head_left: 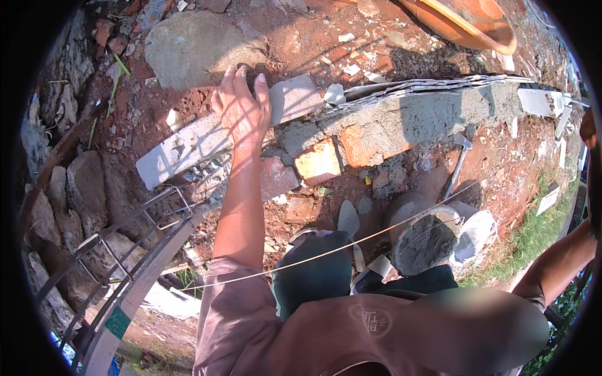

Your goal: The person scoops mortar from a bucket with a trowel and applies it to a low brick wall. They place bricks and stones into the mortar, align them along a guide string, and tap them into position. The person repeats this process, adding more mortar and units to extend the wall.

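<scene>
My left hand (244, 116) lies across a pale flat board (182, 150) at the left end of a low masonry wall. Its fingers are stretched and somewhat apart, reaching past the board's far edge toward a large flat stone (197, 50). Grey wet mortar (433, 116) coats the wall, with orange bricks (318, 161) showing below it. Thin stacked sheets (433, 86) run along its far edge. At the right rim my right hand (588, 128) is dark and partly cut off, near a metal rod (575, 102) and a white piece (540, 102); its fingers are unclear.
A taut string (338, 249) crosses before my body. Near my legs are a mortar bucket (426, 241), a white bucket (475, 235), a trowel (348, 219) and a hammer-like tool (459, 156). A steel bar frame (106, 250) stands left; an orange basin (476, 25) lies beyond the wall.
</scene>
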Available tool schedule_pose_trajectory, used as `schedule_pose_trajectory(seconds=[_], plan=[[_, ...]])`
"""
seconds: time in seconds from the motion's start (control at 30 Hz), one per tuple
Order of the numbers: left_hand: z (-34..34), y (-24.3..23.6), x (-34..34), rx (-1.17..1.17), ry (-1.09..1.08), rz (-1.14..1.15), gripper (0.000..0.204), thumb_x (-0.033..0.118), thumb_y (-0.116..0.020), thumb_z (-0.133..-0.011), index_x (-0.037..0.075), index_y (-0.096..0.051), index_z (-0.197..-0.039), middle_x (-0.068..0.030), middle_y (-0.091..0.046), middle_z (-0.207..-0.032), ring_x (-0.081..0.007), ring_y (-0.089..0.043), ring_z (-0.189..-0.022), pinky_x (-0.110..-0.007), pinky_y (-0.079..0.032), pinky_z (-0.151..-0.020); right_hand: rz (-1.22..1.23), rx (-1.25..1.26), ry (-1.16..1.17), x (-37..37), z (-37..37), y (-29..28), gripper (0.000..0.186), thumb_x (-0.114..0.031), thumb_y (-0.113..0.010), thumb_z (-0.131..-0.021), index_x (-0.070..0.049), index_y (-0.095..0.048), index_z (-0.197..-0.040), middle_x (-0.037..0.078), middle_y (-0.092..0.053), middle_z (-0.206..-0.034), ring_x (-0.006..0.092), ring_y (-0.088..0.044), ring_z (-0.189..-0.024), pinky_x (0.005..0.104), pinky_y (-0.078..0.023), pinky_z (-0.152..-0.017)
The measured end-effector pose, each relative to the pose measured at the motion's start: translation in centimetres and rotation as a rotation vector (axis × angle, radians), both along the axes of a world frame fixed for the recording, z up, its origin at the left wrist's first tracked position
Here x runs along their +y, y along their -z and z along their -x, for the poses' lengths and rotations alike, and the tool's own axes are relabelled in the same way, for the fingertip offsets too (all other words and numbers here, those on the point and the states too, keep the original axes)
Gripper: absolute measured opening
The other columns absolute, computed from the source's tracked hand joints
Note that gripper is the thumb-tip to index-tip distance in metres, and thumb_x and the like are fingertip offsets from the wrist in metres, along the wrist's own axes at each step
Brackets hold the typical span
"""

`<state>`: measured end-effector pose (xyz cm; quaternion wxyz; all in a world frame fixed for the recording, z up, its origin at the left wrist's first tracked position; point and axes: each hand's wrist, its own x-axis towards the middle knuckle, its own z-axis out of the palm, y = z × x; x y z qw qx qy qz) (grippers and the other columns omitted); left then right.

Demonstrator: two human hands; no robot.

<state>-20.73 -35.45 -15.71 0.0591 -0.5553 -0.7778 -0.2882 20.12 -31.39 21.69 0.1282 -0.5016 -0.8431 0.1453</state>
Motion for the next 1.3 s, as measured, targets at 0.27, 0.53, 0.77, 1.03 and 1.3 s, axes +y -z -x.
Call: schedule_pose_trajectory(seconds=[0.27, 0.53, 0.77, 1.03, 1.3], plan=[[1.4, -3.8, -7.2, -0.817, -0.001, -0.261, 0.030, 0.018, -0.049, -0.096, -0.001, -0.055, -0.120, -0.0165, -0.058, -0.115, -0.0232, -0.057, -0.106, -0.033, -0.046, -0.091, 0.464, 0.101, 0.162, -17.4, 2.4, 15.6, 0.059, -0.005, -0.070, -0.061, -0.004, -0.057, -0.119, 0.011, -0.066, -0.099, 0.0187, -0.065, -0.083, 0.0298, -0.053, -0.070], [0.5, -1.8, -14.9, -1.104, 0.053, 0.079, 0.036, 0.021, -0.059, -0.091, -0.001, -0.057, -0.119, -0.0126, -0.061, -0.114, -0.0185, -0.058, -0.105, -0.033, -0.042, -0.094, 0.150, -0.041, -0.257, -10.0, 18.4, 26.3, 0.057, -0.014, -0.065, -0.074, -0.012, -0.046, -0.128, 0.014, -0.059, -0.116, 0.0335, -0.053, -0.108, 0.0468, -0.039, -0.098], [0.0, -1.0, -11.1, -0.568, 0.276, 0.547, 0.066, 0.051, -0.059, -0.083, 0.003, -0.054, -0.129, -0.0205, -0.053, -0.132, -0.0343, -0.049, -0.124, -0.043, -0.031, -0.108, 0.047, -0.078, -0.285, -7.5, 21.9, 32.9, 0.044, -0.016, -0.062, -0.080, -0.009, -0.055, -0.123, 0.012, -0.057, -0.122, 0.0317, -0.053, -0.114, 0.0430, -0.043, -0.097], [-1.0, -1.3, -9.8, -0.567, 0.220, 0.723, 0.070, 0.054, -0.061, -0.082, 0.006, -0.052, -0.132, -0.0218, -0.054, -0.130, -0.0347, -0.050, -0.123, -0.044, -0.030, -0.108, 0.155, -0.051, -0.073, -8.3, 22.0, 33.8, 0.028, -0.020, -0.059, -0.085, -0.012, -0.064, -0.111, 0.009, -0.061, -0.116, 0.0297, -0.058, -0.106, 0.0420, -0.048, -0.089], [-1.4, -2.8, -8.9, -0.541, 0.176, 0.791, 0.060, 0.049, -0.059, -0.085, 0.011, -0.053, -0.131, -0.0166, -0.058, -0.126, -0.0301, -0.049, -0.124, -0.045, -0.023, -0.112, -0.005, 0.034, -0.075, -8.5, 21.7, 35.9, 0.021, -0.016, -0.056, -0.082, -0.012, -0.068, -0.099, 0.008, -0.063, -0.110, 0.0318, -0.060, -0.099, 0.0431, -0.046, -0.089]])
